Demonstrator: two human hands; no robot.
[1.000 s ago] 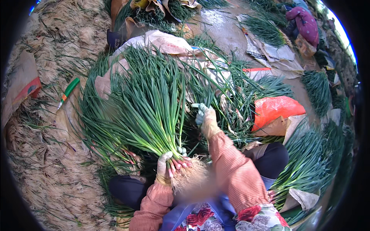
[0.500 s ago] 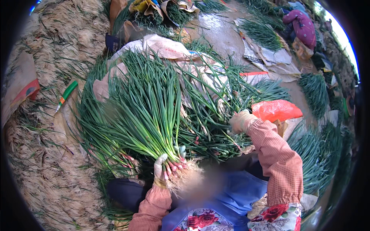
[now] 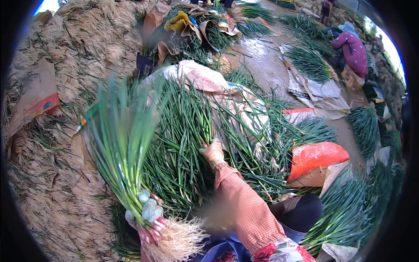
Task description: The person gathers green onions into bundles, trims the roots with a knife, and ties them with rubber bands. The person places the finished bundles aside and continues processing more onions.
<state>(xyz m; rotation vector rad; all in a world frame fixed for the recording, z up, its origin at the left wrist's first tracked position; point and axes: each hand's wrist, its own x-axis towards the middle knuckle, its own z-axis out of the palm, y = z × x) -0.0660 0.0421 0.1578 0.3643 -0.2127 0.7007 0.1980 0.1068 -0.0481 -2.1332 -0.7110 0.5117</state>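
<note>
My left hand [image 3: 149,207], in a pale glove, is closed round the lower stalks of a thick bunch of green onions [image 3: 124,157]. The bunch is raised at the left, leaves pointing up and blurred. Pink bulbs and a mass of pale roots [image 3: 176,238] hang below the fingers. My right hand [image 3: 212,153], also gloved, reaches into the heap of green onions [image 3: 183,126] in front of me. Its fingers are bent closed at the reddish base of some stalks; how many is hidden. A green-handled knife [image 3: 82,123] lies beyond the bunch, partly covered by leaves.
Pale sacking [image 3: 198,76] lies under the heap, and a red bag [image 3: 318,159] sits at its right. More green onions [image 3: 349,205] lie lower right. Dry, root-like litter [image 3: 48,183] covers the left ground. A person in purple [image 3: 351,52] bends at the far right.
My left hand has carried the bunch left and down towards me. My right hand has moved left from beside the red bag into the middle of the heap. The view has shifted slightly.
</note>
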